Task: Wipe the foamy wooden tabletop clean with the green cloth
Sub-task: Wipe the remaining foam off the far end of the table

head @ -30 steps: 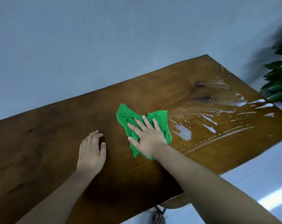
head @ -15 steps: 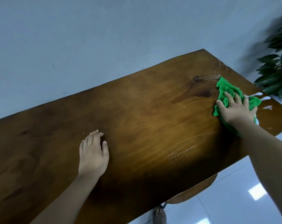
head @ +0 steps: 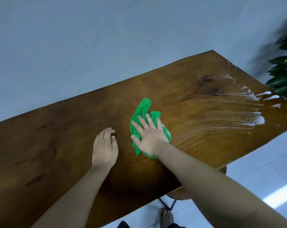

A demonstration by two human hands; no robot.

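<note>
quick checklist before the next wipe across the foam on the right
1. Cloth under right hand, palm flat on it: ok.
2. Left hand flat on the table, clear of the cloth: ok.
3. Path rightward free of objects: ok.
4. Foam gone: not ok, streaks and blobs remain near the right end.
5. Foam near the far right edge kept from dripping off: cannot tell.
6. Cloth saturation: cannot tell.
</note>
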